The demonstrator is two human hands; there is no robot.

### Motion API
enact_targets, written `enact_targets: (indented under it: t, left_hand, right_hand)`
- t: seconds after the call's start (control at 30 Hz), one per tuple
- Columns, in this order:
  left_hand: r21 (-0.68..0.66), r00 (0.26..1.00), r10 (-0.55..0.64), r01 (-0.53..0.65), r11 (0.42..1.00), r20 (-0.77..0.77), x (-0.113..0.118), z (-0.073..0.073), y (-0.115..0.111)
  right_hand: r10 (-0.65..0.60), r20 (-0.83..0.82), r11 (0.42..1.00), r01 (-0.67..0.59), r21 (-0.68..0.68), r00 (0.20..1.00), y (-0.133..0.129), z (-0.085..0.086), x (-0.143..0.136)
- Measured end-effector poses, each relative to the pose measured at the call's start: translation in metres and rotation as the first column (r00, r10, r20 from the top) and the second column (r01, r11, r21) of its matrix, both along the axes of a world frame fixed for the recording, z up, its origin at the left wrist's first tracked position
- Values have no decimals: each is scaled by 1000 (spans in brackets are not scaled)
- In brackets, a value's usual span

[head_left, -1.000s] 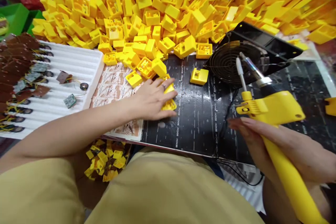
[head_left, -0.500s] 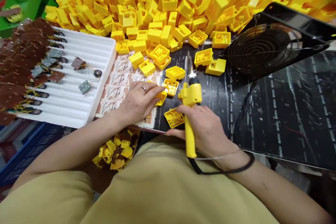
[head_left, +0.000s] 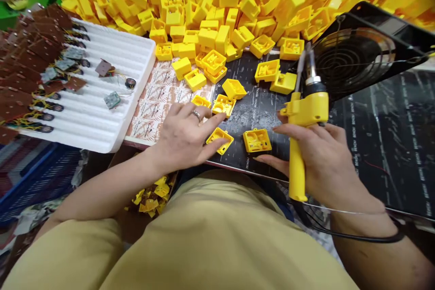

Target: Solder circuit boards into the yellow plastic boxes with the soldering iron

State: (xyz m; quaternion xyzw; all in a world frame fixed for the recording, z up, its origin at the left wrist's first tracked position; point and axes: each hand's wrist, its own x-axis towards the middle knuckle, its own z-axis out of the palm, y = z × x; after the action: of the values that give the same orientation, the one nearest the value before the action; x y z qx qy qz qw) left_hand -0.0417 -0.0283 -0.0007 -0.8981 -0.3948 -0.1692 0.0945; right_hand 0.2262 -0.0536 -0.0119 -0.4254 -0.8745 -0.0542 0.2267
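Observation:
My right hand (head_left: 322, 158) is wrapped round the yellow handle of a soldering gun (head_left: 307, 108), whose metal tip points away from me. Its thumb and one finger stick out to the left, near an open yellow plastic case (head_left: 257, 140) but apart from it. My left hand (head_left: 185, 138), wearing a ring, lies low over the bench with fingers apart. The index fingertip reaches a second open case (head_left: 224, 105), and the thumb lies over the edge of a third case (head_left: 217, 138). Under the other fingers another yellow case (head_left: 201, 101) is partly hidden.
A big heap of yellow cases (head_left: 204, 4) fills the back. To the left, a white foam tray (head_left: 132, 54) bears brown circuit boards (head_left: 27, 68) with wired round parts. A black fan (head_left: 353, 54) stands at right on the dark bench top (head_left: 390, 145). Yellow scraps (head_left: 152, 197) lie below the edge.
My right hand has moved right with the soldering gun. The case that was beside its thumb now sits farther right. My left hand has shifted slightly right, its thumb and index finger spread wider.

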Motion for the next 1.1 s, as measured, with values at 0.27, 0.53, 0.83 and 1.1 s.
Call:
enact_targets:
  t: [0.27, 0.53, 0.83, 1.1]
  left_hand:
    - [-238, 994, -104, 97, 966, -17, 7, -9, -14]
    - [-245, 992, 108, -122, 962, -70, -64, -5, -17]
    - [-429, 936, -351, 306, 850, -28, -60, 1, 9]
    - [-441, 980, -182, 199, 875, 82, -51, -1, -7]
  right_hand:
    - [63, -57, 998, -63, 12, 996, 1, -12, -8]
    - [148, -70, 989, -146, 34, 986, 9, -12, -3]
    - [379, -153, 917, -392, -66, 913, 25, -26, -49]
    - [330, -77, 943, -331, -8, 941, 20, -25, -15]
